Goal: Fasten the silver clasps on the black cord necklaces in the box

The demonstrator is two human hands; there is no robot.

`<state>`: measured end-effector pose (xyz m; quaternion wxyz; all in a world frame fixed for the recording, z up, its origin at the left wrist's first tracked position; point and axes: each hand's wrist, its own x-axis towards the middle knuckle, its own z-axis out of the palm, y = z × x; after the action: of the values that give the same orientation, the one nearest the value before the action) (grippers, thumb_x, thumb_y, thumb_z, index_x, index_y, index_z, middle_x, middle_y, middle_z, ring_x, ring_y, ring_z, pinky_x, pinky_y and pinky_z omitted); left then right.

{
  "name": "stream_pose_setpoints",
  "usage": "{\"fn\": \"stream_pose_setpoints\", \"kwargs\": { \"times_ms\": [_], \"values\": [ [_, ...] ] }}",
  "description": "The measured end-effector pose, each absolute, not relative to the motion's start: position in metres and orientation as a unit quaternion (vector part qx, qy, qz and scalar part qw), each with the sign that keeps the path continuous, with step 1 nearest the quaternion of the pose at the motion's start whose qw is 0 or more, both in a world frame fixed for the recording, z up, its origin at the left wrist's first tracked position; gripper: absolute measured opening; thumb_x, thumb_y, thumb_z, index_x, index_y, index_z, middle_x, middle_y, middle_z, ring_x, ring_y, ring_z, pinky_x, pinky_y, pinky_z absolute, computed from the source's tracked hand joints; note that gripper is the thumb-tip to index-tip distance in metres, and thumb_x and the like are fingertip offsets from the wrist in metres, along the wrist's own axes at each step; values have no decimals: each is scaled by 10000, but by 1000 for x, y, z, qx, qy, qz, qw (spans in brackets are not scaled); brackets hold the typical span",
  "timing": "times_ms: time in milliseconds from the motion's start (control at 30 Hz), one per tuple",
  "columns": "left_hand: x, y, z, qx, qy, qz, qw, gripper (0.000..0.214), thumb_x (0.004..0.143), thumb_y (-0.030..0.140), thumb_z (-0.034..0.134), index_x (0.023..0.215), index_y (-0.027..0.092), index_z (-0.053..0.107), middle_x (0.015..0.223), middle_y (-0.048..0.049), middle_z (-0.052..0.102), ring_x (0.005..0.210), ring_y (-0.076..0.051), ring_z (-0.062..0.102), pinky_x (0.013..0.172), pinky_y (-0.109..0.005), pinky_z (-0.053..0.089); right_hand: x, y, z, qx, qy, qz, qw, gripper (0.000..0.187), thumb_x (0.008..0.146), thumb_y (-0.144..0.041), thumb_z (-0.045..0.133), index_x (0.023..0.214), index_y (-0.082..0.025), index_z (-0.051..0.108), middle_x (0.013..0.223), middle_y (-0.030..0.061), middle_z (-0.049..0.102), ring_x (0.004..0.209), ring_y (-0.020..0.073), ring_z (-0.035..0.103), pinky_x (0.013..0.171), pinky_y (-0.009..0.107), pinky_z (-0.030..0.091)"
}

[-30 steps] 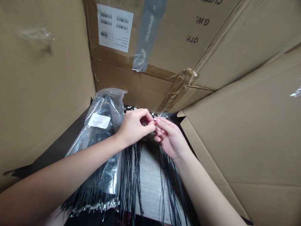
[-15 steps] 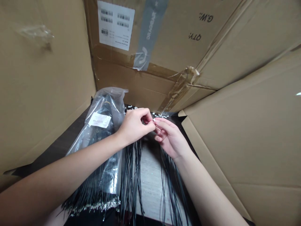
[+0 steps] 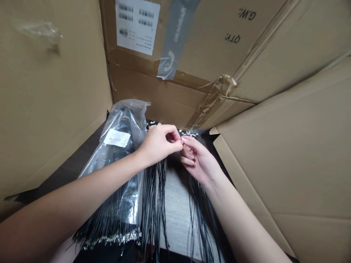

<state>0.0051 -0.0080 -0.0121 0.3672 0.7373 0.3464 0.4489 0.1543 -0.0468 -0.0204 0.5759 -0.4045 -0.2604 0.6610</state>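
My left hand [image 3: 160,143] and my right hand [image 3: 199,155] meet fingertip to fingertip above the work surface. Between the right thumb and fingers a small white piece [image 3: 182,138] shows, its kind too small to tell. The left thumb and index finger are pinched together right beside it; what they hold, if anything, is hidden. Under the left hand hangs a bundle of thin black wires [image 3: 153,204], and a second bundle of black wires [image 3: 201,219] runs below the right wrist. Small white ends [image 3: 189,133] lie just beyond the fingers.
At left, a clear plastic bag [image 3: 128,109] with a white label holds many black wires with silvery ends [image 3: 117,237]. Cardboard walls [image 3: 153,89] stand behind and on both sides. A pale board [image 3: 177,212] lies between the wire bundles.
Both hands stay pinched together at nearly the same spot. The right hand's lower fingers have curled slightly, and the view has shifted a little.
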Motion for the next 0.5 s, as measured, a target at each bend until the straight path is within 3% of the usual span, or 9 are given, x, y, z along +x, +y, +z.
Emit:
{"fn": "stream_pose_setpoints", "kwargs": {
  "times_ms": [500],
  "values": [
    [4, -1, -15, 697, 351, 432, 452, 69, 689, 202, 685, 669, 137, 694, 691, -27, 704, 648, -135, 608, 646, -262, 480, 154, -47, -19, -432, -259, 651, 568, 367, 532, -216, 915, 776, -187, 643, 564, -99, 488, 472, 41, 382, 379, 140, 281]
  ]
}}
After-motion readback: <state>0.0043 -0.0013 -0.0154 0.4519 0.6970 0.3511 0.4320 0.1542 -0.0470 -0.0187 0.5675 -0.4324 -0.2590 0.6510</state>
